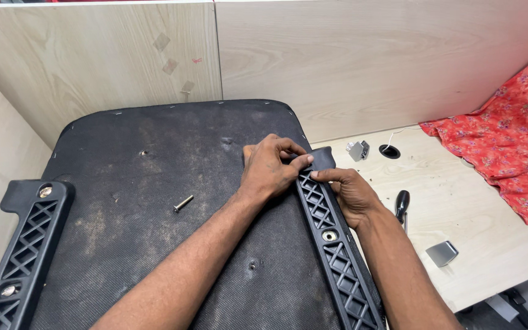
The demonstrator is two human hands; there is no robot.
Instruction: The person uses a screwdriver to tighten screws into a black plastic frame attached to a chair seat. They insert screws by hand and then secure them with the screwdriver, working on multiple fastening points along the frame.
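Head view, looking down on a dark, worn, fabric-covered seat panel point(154, 183) lying flat across a pale wood-grain desk point(459, 201), walled behind by light wooden partitions point(368, 61). Along the panel's right edge, a black plastic lattice-ribbed bracket point(337, 256), with a silver bolt head point(329, 235) sunk in its mid hole. Matching second black bracket point(25, 244) along the left edge, well apart. Left hand point(270, 171) curled narrow over the right-side bracket's upper end, fingertips pressed down on it. Right hand point(349, 192) just beside, thumb and forefinger pinched tight at the top of the same lattice. Cannot tell whether anything small sits between the fingertips, since the knuckles hide that spot. Loose silver screw point(183, 203) on the fabric, near the left forearm. Black-handled screwdriver point(402, 205) on the desk, close by the right wrist. Further right, a small grey metal plate point(442, 253) and a red floral cloth point(508, 140). Judged from the grip: best to press the upper end flat and square to the panel edge, hold it steady with one hand, line up the holes before any fastening, and avoid forcing the plastic ribs.
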